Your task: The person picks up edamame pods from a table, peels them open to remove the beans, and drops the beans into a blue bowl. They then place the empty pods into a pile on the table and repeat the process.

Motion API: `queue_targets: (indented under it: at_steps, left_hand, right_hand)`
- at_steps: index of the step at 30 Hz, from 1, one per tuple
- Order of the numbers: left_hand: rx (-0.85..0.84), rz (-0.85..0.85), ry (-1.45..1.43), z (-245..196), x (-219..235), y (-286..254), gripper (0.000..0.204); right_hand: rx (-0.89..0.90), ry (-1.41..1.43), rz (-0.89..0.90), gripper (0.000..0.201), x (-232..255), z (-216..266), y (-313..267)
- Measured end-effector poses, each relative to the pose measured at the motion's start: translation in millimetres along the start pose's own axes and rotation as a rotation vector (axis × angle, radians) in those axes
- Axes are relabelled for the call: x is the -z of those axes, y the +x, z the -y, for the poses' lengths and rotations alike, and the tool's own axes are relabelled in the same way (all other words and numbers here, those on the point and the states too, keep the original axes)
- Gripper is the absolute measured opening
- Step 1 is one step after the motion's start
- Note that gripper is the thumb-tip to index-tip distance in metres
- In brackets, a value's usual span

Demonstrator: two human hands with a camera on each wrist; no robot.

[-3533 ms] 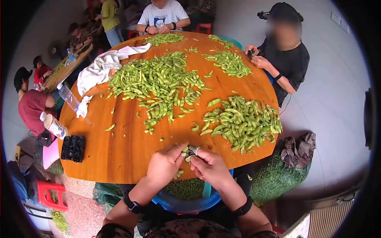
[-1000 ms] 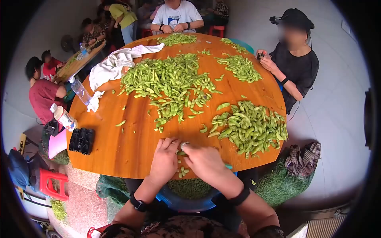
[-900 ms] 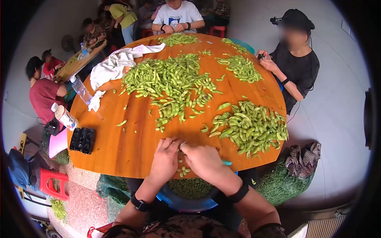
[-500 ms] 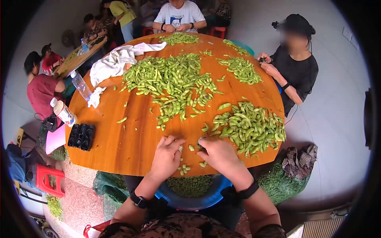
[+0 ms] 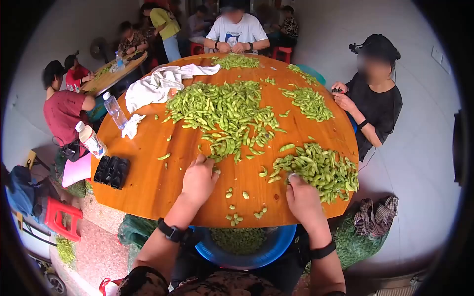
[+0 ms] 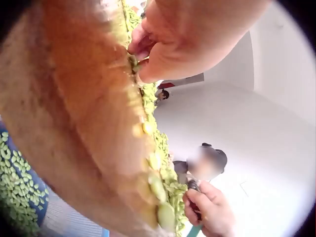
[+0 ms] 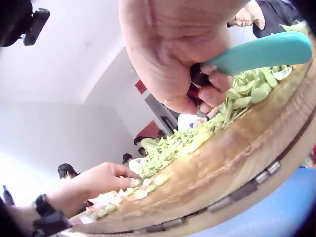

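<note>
My left hand is at the near edge of the large heap of edamame pods. In the left wrist view its thumb and fingers pinch a small green pod. My right hand is beside the nearer right heap of edamame pods. It grips a tool with a flat teal handle, which sticks out of the fist in the right wrist view; the tool's working end is mostly hidden by the fingers. Several shelled beans lie between the hands, close to the table edge.
Below the table edge stands a blue basin with green beans inside. A black tray, two bottles and a white cloth lie or stand on the left. People sit across the wooden table and at its right.
The hands were together over the near edge, then parted. My left hand has moved forward to the large heap, my right hand rightward to the nearer heap with the tool. Shelled beans now show between them.
</note>
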State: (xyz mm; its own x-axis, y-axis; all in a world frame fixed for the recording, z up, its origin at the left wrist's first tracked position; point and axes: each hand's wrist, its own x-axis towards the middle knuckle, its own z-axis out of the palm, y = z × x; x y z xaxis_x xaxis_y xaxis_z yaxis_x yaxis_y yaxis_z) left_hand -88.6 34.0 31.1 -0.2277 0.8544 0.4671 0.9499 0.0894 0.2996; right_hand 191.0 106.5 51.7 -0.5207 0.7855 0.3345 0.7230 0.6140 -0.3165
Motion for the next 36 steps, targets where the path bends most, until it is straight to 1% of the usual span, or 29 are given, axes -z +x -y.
queue_targets:
  at_steps: [1, 2, 3, 4, 5, 6, 7, 9, 10, 11, 13, 14, 15, 17, 19, 21, 22, 24, 25, 26, 27, 28, 29, 31, 32, 36]
  left_hand:
    - [-0.004, -0.002, 0.001, 3.5, -4.0, 1.2, 0.017]
    - [0.043, 0.048, -0.033, 5.0, -7.5, 1.5, 0.016]
    - [0.088, 0.098, -0.069, 4.3, -10.1, 1.4, 0.016]
    - [0.082, 0.1, -0.069, 1.1, -10.5, -2.4, 0.016]
    - [0.025, 0.132, -0.168, -3.6, -8.4, -9.7, 0.015]
    - [-0.031, 0.164, -0.267, -8.6, -4.7, -15.5, 0.014]
    - [-0.035, 0.169, -0.268, -17.9, 3.4, -18.9, 0.014]
    - [0.007, 0.27, -0.503, -36.6, 18.7, -24.7, 0.015]
    - [-0.023, 0.155, -0.416, -31.9, 13.6, -22.7, 0.017]
    - [-0.02, 0.156, -0.416, -26.3, 11.2, -19.6, 0.017]
    - [0.001, 0.048, -0.169, -15.0, 7.7, -7.9, 0.016]
    - [-0.032, -0.019, -0.112, -10.0, 2.4, -2.3, 0.017]
    - [-0.033, -0.019, -0.112, -6.0, -1.7, 2.2, 0.017]
    - [0.03, 0.033, -0.12, 1.0, -8.9, 10.0, 0.017]
    - [0.054, 0.023, -0.138, 11.0, -19.1, 13.7, 0.016]
    - [0.083, 0.015, -0.156, 13.4, -20.8, 14.0, 0.016]
    - [0.054, 0.023, -0.129, 12.2, -18.6, 14.4, 0.015]
    - [0.024, 0.03, -0.103, 6.7, -13.9, 11.3, 0.015]
    - [-0.031, 0.014, -0.188, 1.2, -11.5, 6.7, 0.015]
    - [-0.088, 0.0, -0.274, -5.7, -8.4, 2.0, 0.016]
    - [-0.093, 0.005, -0.278, -17.5, -1.6, -2.7, 0.016]
    - [0.02, 0.176, -0.545, -33.2, 6.8, -8.0, 0.015]
    - [0.137, 0.349, -0.809, -44.8, 9.0, -13.1, 0.014]
    - [0.312, 0.494, -1.185, -57.6, 1.4, -22.2, 0.018]
    - [0.291, 0.463, -1.187, -57.0, -3.1, -23.6, 0.019]
    - [0.224, 0.471, -1.252, -57.2, -12.8, -22.5, 0.021]
  right_hand:
    - [0.062, 0.065, -0.028, 0.023, 0.3, 2.6, -2.9]
    - [0.084, 0.107, -0.036, 0.022, 0.1, 4.4, -5.1]
    - [0.081, 0.105, -0.042, 0.022, 1.2, 5.3, -5.7]
    - [0.064, 0.115, -0.004, 0.021, 2.1, 6.1, -7.0]
    - [0.046, 0.126, 0.037, 0.02, 2.1, 5.8, -8.6]
    - [0.064, 0.112, 0.029, 0.019, -0.2, 2.7, -9.3]
    - [0.058, 0.112, 0.029, 0.019, -3.2, -0.2, -9.7]
    - [0.062, 0.13, 0.004, 0.019, -8.2, -4.4, -11.9]
    - [0.06, 0.131, 0.008, 0.019, -8.9, -4.2, -13.5]
    - [0.063, 0.134, 0.017, 0.019, -9.0, -3.4, -13.8]
    - [0.069, 0.136, 0.019, 0.018, -6.8, -0.8, -11.4]
    - [0.062, 0.188, 0.015, 0.018, -4.7, 2.2, -11.4]
    - [0.055, 0.24, 0.011, 0.017, -2.2, 5.5, -11.4]
    - [0.024, 0.261, 0.035, 0.017, 6.2, 12.8, -11.3]
    - [-0.016, 0.283, 0.061, 0.017, 10.1, 16.5, -10.4]
    - [-0.02, 0.47, 0.111, 0.016, 11.4, 18.6, -9.0]
    - [-0.023, 0.469, 0.112, 0.016, 8.9, 18.8, -9.5]
    - [-0.062, 0.767, 0.193, 0.016, 2.0, 19.1, -8.3]
    - [-0.064, 0.766, 0.189, 0.016, 5.2, 23.8, -6.9]
    - [-0.203, 0.908, 0.325, 0.015, 11.4, 31.0, -5.1]
    - [-0.346, 1.048, 0.463, 0.014, 14.1, 36.2, -4.8]
    - [-0.388, 1.134, 0.487, 0.013, 8.3, 36.8, -6.4]
    - [-0.393, 1.132, 0.482, 0.013, 3.7, 38.3, -7.1]
    - [-0.495, 1.441, 0.538, 0.013, -0.5, 41.0, -7.0]
    - [-0.478, 1.487, 0.506, 0.02, 0.8, 42.5, -8.6]
    - [-0.526, 1.579, 0.47, 0.022, -3.5, 40.6, -14.3]
